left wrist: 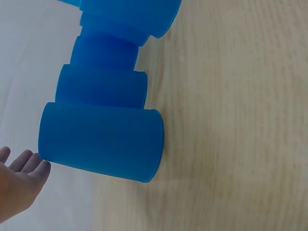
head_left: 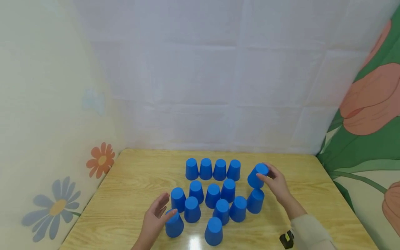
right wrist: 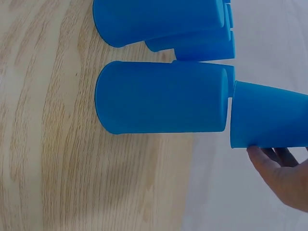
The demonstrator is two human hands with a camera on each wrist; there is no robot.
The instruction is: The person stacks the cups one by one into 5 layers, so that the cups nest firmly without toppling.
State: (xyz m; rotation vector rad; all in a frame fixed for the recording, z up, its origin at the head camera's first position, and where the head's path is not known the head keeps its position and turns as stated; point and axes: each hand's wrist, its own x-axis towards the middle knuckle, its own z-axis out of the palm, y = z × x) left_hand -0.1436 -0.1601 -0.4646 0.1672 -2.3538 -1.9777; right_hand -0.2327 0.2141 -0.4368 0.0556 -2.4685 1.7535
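The right hand holds a blue cup mouth down and leaning slightly, its thumb and fingers curled round the sides. This cup is off the tabletop, its rim just beyond the top of the right-end cup; the right wrist view shows a narrow gap between the two. The left hand has hold of nothing: it is open, fingers extended and thumb apart, beside the front-left cup. In the head view its thumb overlaps that cup's top, and in the left wrist view the fingertips come right up to a cup's top edge; whether they touch, I cannot tell. Fourteen cups stand upside down on the tabletop, all blue and wider at the rim. Four form a back row, the others are in a looser group nearer the person, and a single front cup is the closest. Beside the pale right sleeve is a small black object. A creased white sheet hangs behind, with a flower-printed wall at left and large tulips pictured at right.
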